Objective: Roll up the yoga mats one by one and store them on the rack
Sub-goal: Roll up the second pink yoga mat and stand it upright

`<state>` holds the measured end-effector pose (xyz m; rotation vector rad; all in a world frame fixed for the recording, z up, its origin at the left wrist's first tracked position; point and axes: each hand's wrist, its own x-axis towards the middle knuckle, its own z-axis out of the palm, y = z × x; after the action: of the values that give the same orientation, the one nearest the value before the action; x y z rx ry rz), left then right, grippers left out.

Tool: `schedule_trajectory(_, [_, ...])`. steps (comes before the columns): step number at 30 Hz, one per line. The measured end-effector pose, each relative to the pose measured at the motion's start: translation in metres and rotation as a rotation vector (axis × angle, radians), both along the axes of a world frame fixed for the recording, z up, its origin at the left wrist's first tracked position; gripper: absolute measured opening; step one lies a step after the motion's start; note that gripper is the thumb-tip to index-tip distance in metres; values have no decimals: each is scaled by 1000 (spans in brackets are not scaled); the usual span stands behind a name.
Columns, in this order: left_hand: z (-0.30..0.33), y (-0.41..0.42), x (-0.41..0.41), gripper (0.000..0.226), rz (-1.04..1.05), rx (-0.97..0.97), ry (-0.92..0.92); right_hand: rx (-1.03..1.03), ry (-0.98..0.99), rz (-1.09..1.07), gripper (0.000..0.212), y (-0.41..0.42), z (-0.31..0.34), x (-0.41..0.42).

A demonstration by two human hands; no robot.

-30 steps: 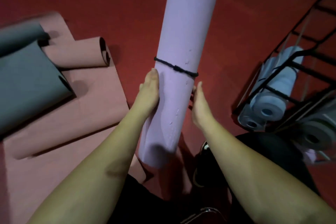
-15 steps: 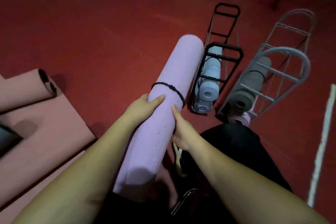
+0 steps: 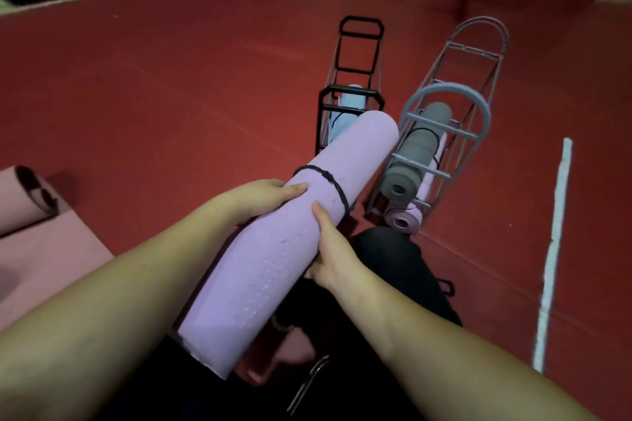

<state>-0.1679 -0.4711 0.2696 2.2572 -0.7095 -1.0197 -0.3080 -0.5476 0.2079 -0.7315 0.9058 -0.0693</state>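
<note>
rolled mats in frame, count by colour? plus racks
Lilac: 1, the held mat
Light blue: 1, in the black rack
Grey: 1, in the grey rack
Pink: 2, one low in the grey rack, one at left
Total mats: 5
Racks: 2, black rack and grey rack

We saw a red floor [image 3: 171,96] carrying a black rack [image 3: 349,102], a grey rack [image 3: 478,120], a pink mat [image 3: 41,249] and a white line [image 3: 554,232].

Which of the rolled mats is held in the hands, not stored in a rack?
The lilac mat with the black band, gripped by both hands; the grey, blue and pink rolls lie in the racks.
</note>
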Motion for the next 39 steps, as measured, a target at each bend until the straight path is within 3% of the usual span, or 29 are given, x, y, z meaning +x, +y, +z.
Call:
schedule_trajectory(9, [10,-72,-24,56,-39,10,114,128,95,-105,56,-57,30,-27])
schedule_trajectory(16, [-9,-102,-23,55,-48,29,159,133,142,-174,65,-76,16,-24])
schedule_trajectory(22, [-19,-121,-26,54,-50,20,190,135,109,-258,53,-92,9,-27])
schedule_trajectory(27, [-24,-136,-19,51,-32,-9,232,71,121,-328,55,-107,5,-18])
schedule_trajectory(32, [-32,-153,-12,56,-24,8,249,42,107,-421,66,-125,-9,-3])
schedule_trajectory(39, [-50,-176,-6,57,-10,-49,215,-43,152,-480,106,-157,-23,10])
